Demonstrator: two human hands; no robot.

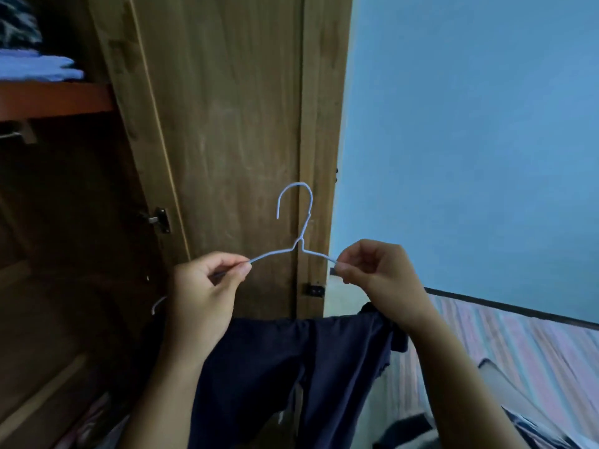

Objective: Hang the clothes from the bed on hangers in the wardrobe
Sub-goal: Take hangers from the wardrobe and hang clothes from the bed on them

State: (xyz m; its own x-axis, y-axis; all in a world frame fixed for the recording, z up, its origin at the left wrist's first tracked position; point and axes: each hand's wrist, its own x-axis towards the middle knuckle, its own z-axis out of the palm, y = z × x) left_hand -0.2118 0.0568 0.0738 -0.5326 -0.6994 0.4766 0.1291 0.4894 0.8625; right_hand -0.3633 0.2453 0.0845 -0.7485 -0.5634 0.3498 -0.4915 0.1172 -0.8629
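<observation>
A thin white wire hanger [299, 234] stands upright in front of the wooden wardrobe door [227, 124], hook at the top. My left hand [202, 293] pinches its left shoulder and my right hand [372, 273] pinches its right shoulder. A dark navy garment [291, 367] hangs below both hands, draped over the hanger's lower part, which is hidden. The open wardrobe [64, 238] lies to the left, dark inside.
A red-brown shelf [55, 98] at upper left carries folded light-blue clothes [39, 64]. The bed [518, 345] with a striped sheet lies at lower right, with more clothes [486, 374] on it. A blue wall [470, 124] fills the right. Another white hook [158, 304] shows by my left wrist.
</observation>
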